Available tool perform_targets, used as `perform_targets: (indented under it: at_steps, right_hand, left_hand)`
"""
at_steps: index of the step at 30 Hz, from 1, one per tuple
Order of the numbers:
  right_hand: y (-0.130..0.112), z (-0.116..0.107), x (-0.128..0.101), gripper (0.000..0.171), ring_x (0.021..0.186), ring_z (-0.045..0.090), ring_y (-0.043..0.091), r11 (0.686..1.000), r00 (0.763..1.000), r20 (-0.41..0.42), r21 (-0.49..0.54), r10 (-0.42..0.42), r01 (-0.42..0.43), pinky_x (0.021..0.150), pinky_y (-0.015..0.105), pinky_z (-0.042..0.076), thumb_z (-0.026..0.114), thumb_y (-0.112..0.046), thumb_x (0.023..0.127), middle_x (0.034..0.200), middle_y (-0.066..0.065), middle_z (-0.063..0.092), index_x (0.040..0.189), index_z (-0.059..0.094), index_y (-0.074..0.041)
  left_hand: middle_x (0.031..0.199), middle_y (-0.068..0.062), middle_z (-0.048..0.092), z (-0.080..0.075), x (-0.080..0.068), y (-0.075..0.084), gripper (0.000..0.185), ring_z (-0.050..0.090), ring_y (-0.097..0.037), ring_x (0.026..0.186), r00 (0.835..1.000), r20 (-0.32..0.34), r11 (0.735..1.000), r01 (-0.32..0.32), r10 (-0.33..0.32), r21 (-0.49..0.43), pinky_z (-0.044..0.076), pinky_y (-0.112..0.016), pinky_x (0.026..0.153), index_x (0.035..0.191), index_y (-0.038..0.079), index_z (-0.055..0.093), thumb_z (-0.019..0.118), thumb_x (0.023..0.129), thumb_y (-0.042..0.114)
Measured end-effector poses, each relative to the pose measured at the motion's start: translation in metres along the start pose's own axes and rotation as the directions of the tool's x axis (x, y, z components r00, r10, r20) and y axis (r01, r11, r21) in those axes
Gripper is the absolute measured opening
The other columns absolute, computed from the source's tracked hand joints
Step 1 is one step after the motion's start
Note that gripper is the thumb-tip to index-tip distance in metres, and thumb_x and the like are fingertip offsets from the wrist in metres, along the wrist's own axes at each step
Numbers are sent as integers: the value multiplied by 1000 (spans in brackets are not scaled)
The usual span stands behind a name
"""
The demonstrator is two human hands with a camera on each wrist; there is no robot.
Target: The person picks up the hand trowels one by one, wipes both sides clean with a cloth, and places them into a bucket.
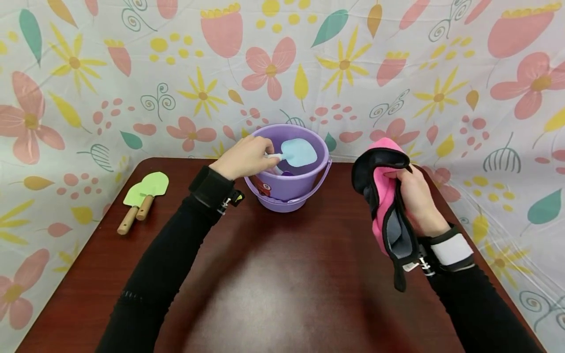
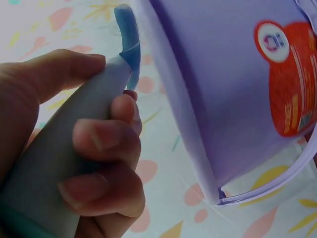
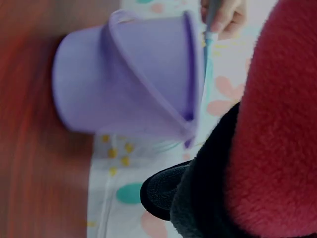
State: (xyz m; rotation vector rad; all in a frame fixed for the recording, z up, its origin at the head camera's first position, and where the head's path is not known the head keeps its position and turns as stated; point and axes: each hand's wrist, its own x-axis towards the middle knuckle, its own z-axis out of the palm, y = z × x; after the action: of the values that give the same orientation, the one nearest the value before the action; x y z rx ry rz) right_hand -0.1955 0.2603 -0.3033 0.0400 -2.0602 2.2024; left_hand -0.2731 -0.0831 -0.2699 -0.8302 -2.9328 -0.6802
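The left hand [image 1: 247, 157] curled round the handle of a light-blue trowel [image 1: 300, 152], its blade just above the purple bucket [image 1: 291, 187]. Hand and blade partly hid the bucket's indistinct contents. The right hand [image 1: 418, 198] gripped a pink-and-black fabric item [image 1: 383, 189] that covered most fingers. Two green trowels [image 1: 155, 184] lay leftward on the table [image 1: 326, 274].

2 green trowels [image 1: 148, 190], wooden handles [image 1: 128, 220], blades overlapping | brown table [image 1: 273, 294] | floral cloth [image 1: 309, 59] behind

Pretty bright; glossy red-brown wooden table [image 1: 273, 284] catches pale glare and soft shadows, right wrist view has the purple plastic bucket [image 3: 109, 89] kinda blurry.
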Motion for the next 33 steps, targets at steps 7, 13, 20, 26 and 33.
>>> perform_targets:
  at_steps: [7, 13, 20, 26, 33]
  right_hand:
    - [5, -22, -4, 31, 100, 48, 8, 984, 1000, 8, -177, -12, 13, 79, 15, 43, 53, -6, 97, 123, 3, 50, 127, 59, -11]
    - [15, -45, -7, 17, 77, 48, 8, 908, 999, 9, -418, -31, 32, 64, 18, 41, 50, -12, 99, 95, -2, 52, 113, 60, -14]
    - [32, -63, -9, 33, 91, 48, 18, 699, 999, -2, -714, -51, 34, 72, 22, 37, 44, -24, 101, 109, 14, 55, 127, 54, -5]
    - [45, -70, -12, 38, 93, 52, 32, 549, 1000, 5, -836, -18, 14, 72, 35, 37, 43, -28, 101, 112, 21, 59, 130, 54, -5]
    - [70, -78, -12, 38, 89, 58, 40, 462, 998, 24, -886, -55, 47, 69, 42, 42, 51, -24, 98, 110, 26, 60, 127, 55, 0]
  left_hand:
    - [59, 2, 48, 0, 31, 4, 32, 51, -19, 64, 997, 73, 981, -29, 15, 192, 40, -31, 61, 64, 11, 57, 63, 91, 27]
    - [93, -5, 63, 5, 52, 15, 19, 59, -24, 95, 988, 130, 921, 25, -81, 390, 47, -45, 82, 85, 11, 65, 65, 89, 29]
    - [118, -12, 64, 22, 64, 30, 28, 59, -31, 107, 974, 175, 866, 41, -147, 498, 46, -46, 88, 112, 8, 68, 63, 87, 20]
    - [121, -11, 63, 36, 71, 33, 32, 58, -29, 111, 959, 218, 854, 45, -182, 518, 46, -45, 91, 119, 10, 67, 62, 89, 19]
    - [117, -10, 64, 47, 76, 36, 26, 59, -27, 109, 952, 254, 860, 21, -174, 511, 46, -44, 90, 114, 11, 68, 56, 91, 13]
